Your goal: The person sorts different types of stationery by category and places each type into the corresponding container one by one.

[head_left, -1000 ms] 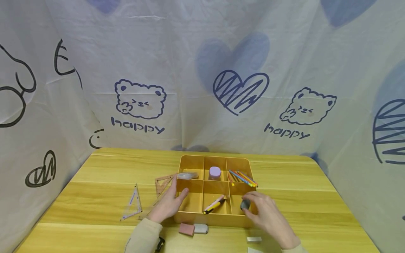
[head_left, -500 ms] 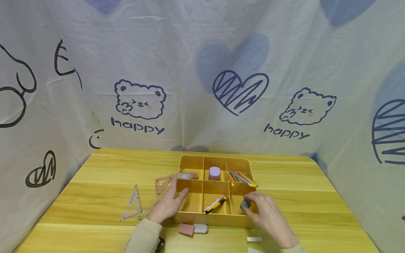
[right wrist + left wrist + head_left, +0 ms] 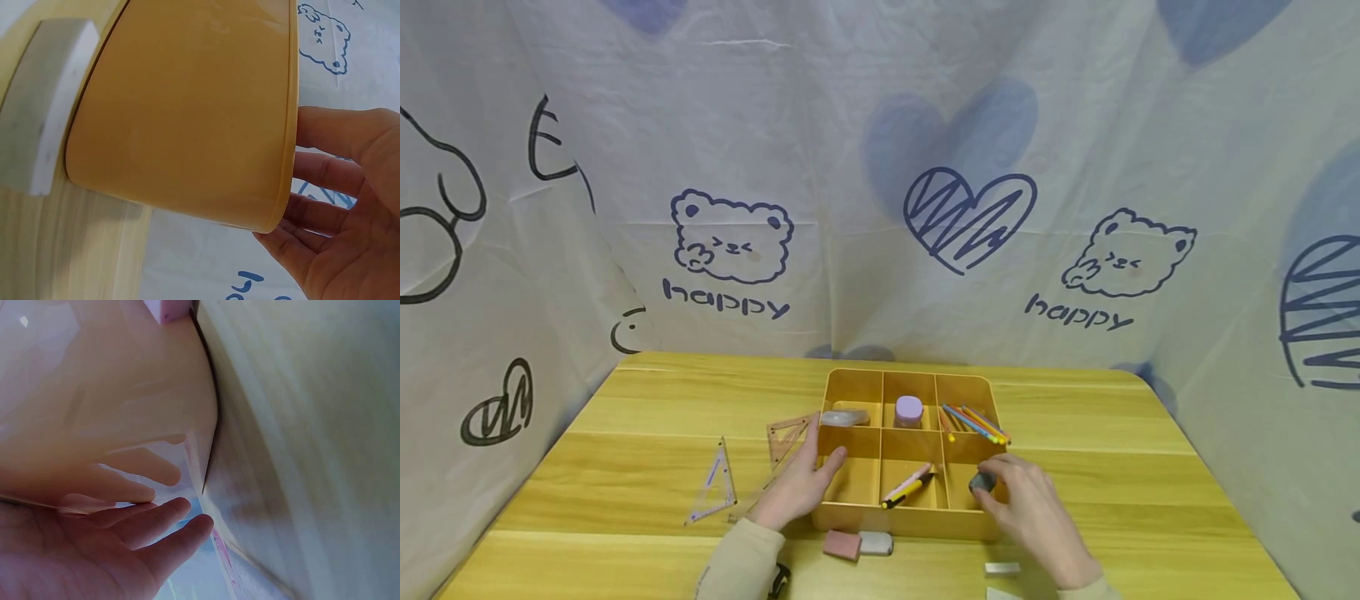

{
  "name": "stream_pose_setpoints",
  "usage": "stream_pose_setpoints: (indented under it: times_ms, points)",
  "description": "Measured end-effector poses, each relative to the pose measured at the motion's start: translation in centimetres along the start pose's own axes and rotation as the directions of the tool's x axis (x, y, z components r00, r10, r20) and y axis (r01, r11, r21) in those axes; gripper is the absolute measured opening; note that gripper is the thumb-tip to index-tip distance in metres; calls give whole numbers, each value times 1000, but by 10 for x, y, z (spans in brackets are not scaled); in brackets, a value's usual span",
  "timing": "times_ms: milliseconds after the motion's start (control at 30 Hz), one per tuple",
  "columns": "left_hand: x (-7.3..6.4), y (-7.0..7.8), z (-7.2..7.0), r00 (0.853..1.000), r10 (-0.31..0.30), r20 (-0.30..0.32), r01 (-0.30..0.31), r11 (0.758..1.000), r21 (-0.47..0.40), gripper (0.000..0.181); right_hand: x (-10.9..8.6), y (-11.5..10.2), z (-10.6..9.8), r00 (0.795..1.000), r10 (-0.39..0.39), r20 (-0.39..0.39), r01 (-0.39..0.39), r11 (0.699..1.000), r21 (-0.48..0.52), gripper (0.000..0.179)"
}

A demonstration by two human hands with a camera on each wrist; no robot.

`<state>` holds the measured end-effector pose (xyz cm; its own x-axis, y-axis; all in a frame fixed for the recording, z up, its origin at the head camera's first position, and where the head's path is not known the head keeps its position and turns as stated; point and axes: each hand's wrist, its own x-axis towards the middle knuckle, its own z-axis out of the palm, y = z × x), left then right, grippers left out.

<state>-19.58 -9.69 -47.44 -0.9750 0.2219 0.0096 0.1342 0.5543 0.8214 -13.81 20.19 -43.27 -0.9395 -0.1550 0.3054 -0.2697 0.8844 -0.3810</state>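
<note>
A yellow six-compartment organizer box (image 3: 917,523) stands on the table. My left hand (image 3: 797,487) rests at its left side, thumb over the rim, straight fingers along the outer wall, as the left wrist view shows. At the front right compartment my right hand (image 3: 1026,500) pinches a small dark grey rounded object (image 3: 981,482) between thumb and fingers; its kind is unclear. In the right wrist view that object is hidden behind the box wall (image 3: 187,112). Two pens (image 3: 910,489) lie in the front middle compartment.
The back compartments hold a clear item (image 3: 845,417), a purple-lidded container (image 3: 909,409) and several coloured pens (image 3: 977,422). Left lie a clear set square (image 3: 715,487) and a brown one (image 3: 786,435). In front are a pink eraser (image 3: 842,545), a grey-white block (image 3: 876,543) and a white block (image 3: 1002,568).
Hardly anything differs. My right hand keeps the dark grey object over the front right compartment, with only a slight shift; the left hand stays at the box's side.
</note>
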Motion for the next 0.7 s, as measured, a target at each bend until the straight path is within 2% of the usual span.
stream_pose_setpoints:
  times_ms: [433, 700]
  points:
    - [1, -2, 1, 1000, -4, 1, 4, 1000, 1, 78, 0, -1, -1, 1000, 10, 13, -10, 1000, -2, 23]
    - [0, -1, 0, 1000, -4, -3, 4, 1000, 5, 78, -1, -1, 0, 1000, 0, -8, 0, 1000, 10, 27]
